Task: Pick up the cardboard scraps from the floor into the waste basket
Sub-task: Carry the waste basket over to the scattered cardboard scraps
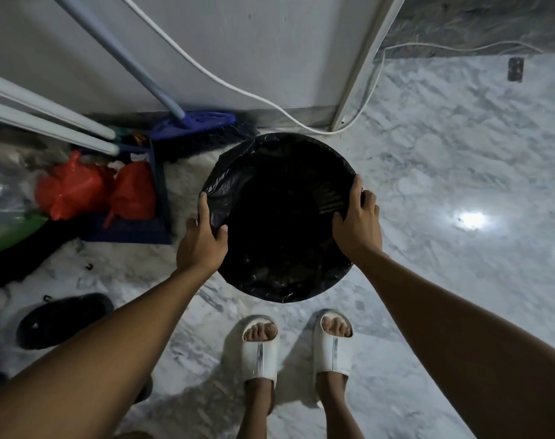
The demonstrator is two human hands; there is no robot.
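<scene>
A round waste basket (279, 147) lined with a black plastic bag stands on the marble floor in front of me. My left hand (203, 239) grips its left rim, thumb curled over the bag's edge. On the right rim my right hand (358, 223) holds the edge, fingers hooked inside. The basket's inside is dark and I cannot tell what lies in it. No cardboard scraps show on the floor.
A blue broom (190, 122) leans on the white wall behind the basket. Orange bags (76, 185) sit in a blue crate (160, 191) at left, with a black shoe (64, 318) nearer. A white cable (238, 87) runs along the wall. My feet in white slippers (260, 350) stand below the basket.
</scene>
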